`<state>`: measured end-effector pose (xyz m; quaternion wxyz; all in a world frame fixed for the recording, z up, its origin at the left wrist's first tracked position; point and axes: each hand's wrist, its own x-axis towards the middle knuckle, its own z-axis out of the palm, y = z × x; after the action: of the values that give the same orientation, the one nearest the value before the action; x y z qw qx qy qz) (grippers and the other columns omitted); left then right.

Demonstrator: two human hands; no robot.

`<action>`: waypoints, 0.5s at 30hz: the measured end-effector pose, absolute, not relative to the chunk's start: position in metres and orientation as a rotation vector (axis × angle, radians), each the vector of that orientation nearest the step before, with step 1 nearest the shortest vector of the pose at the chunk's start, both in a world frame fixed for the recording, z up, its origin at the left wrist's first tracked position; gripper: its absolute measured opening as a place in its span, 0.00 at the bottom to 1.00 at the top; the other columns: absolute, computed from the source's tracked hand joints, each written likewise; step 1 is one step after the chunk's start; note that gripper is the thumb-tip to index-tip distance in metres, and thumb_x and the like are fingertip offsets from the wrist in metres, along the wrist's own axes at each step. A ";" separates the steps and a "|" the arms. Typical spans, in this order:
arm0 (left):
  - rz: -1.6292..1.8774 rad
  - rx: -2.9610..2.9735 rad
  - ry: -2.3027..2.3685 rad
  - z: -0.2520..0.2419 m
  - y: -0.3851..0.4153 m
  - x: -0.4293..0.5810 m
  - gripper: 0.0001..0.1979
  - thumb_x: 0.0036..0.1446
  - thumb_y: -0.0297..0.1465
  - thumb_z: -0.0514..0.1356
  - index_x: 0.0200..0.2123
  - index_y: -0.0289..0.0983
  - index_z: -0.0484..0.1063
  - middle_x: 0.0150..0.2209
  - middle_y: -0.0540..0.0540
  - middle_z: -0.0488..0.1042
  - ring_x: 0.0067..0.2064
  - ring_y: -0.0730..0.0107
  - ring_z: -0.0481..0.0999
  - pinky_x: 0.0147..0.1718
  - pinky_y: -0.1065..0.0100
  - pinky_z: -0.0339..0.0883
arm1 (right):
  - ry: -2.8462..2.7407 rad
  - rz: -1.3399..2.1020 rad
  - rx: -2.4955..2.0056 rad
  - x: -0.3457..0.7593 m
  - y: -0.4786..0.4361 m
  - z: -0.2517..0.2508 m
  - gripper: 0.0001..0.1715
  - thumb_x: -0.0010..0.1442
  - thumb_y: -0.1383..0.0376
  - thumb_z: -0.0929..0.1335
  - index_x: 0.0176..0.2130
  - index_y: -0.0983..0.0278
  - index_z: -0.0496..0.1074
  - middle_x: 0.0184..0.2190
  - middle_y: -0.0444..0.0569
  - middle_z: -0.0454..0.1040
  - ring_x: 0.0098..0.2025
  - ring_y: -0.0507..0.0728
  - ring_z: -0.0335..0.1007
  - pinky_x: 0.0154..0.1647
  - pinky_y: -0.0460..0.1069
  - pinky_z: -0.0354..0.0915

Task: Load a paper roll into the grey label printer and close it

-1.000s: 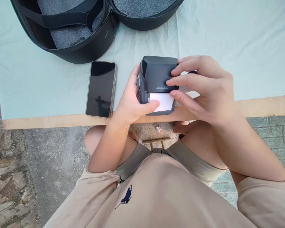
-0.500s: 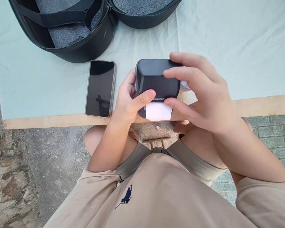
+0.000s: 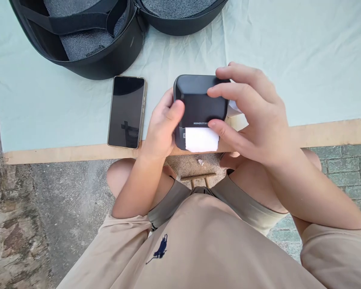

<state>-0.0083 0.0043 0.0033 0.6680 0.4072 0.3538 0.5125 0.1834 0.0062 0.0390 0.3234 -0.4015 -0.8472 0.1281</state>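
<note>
1. Head view: showed a dark grey label printer [image 3: 200, 102] at the near edge of the wooden table [image 3: 333, 134], over the pale green cloth [image 3: 289, 60], with white label paper [image 3: 201, 139] sticking out of its front slot.
2. Saw the left hand [image 3: 161, 128] clasped on the printer's left side, thumb pressed on the top near corner.
3. Saw the right hand [image 3: 258, 116] half-closed on the printer's right side, index and middle fingers laid across the top, thumb touching the front just beside the paper.
4. Noted a smartphone [image 3: 126, 111] just left of the printer, screen dark, untouched.
5. Noted an open black zip case [image 3: 114, 60] farther back, lined with grey foam.
</note>
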 end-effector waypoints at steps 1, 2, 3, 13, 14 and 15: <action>1.160 0.882 0.773 0.003 0.005 -0.008 0.18 0.63 0.46 0.54 0.46 0.40 0.71 0.49 0.43 0.75 0.67 0.51 0.64 0.60 0.52 0.69 | -2.214 0.303 -1.039 0.184 0.006 0.038 0.20 0.61 0.62 0.68 0.53 0.58 0.68 0.59 0.54 0.70 0.63 0.64 0.66 0.57 0.65 0.68; 1.161 0.851 0.747 0.002 0.006 -0.009 0.18 0.65 0.44 0.51 0.45 0.39 0.72 0.49 0.43 0.75 0.68 0.53 0.62 0.62 0.52 0.68 | -2.204 0.285 -1.030 0.184 0.006 0.037 0.20 0.61 0.62 0.67 0.53 0.58 0.68 0.59 0.54 0.70 0.63 0.64 0.67 0.57 0.65 0.69; 1.161 0.825 0.726 0.000 0.007 -0.010 0.17 0.66 0.42 0.49 0.45 0.38 0.72 0.49 0.44 0.75 0.69 0.55 0.62 0.63 0.51 0.66 | -2.195 0.285 -1.029 0.184 0.006 0.038 0.20 0.61 0.63 0.67 0.53 0.58 0.68 0.59 0.55 0.71 0.62 0.64 0.67 0.56 0.65 0.69; 1.181 0.871 0.702 -0.007 0.010 -0.015 0.14 0.65 0.36 0.51 0.44 0.40 0.75 0.42 0.46 0.78 0.66 0.57 0.67 0.62 0.55 0.68 | -2.183 0.384 -1.119 0.186 0.006 0.038 0.25 0.61 0.63 0.66 0.58 0.54 0.66 0.62 0.51 0.68 0.63 0.63 0.67 0.58 0.63 0.68; 1.176 0.876 0.710 -0.006 0.010 -0.015 0.14 0.65 0.37 0.51 0.44 0.40 0.74 0.42 0.46 0.78 0.65 0.57 0.67 0.61 0.55 0.69 | -2.182 0.390 -1.116 0.186 0.007 0.037 0.25 0.62 0.63 0.66 0.58 0.54 0.65 0.62 0.52 0.68 0.63 0.63 0.67 0.58 0.63 0.68; 1.175 0.875 0.725 -0.006 0.010 -0.014 0.14 0.66 0.37 0.51 0.45 0.40 0.74 0.42 0.46 0.77 0.65 0.57 0.68 0.60 0.55 0.70 | -2.183 0.397 -1.109 0.187 0.007 0.037 0.25 0.62 0.63 0.66 0.58 0.54 0.65 0.62 0.52 0.68 0.63 0.63 0.67 0.58 0.63 0.69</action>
<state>-0.0141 0.0099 -0.0058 0.6842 0.3903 0.3236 0.5243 0.1866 0.0066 0.0372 0.3244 -0.4230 -0.8324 0.1515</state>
